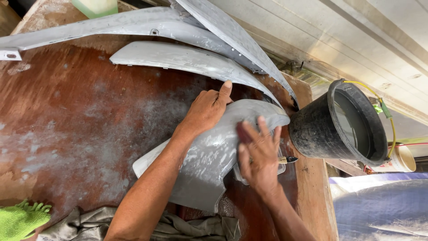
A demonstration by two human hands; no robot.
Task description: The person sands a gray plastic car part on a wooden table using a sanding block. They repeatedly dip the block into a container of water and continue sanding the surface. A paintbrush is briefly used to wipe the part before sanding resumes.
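A grey curved body panel (209,165), wet and streaked white, lies on the red-brown wooden table (76,129). My left hand (206,109) grips its upper edge, thumb stretched out toward the far side. My right hand (258,156) presses flat on the panel's right side, fingers spread over a small dark reddish pad (244,132) that shows under the fingertips. Both forearms reach in from the bottom of the view.
Two more long grey panels (187,60) (133,27) lie at the table's far side. A black bucket of water (341,122) stands at the right edge. A grey rag (89,225) and green cloth (20,218) sit at the near edge. A small blade tip (289,159) lies by my right hand.
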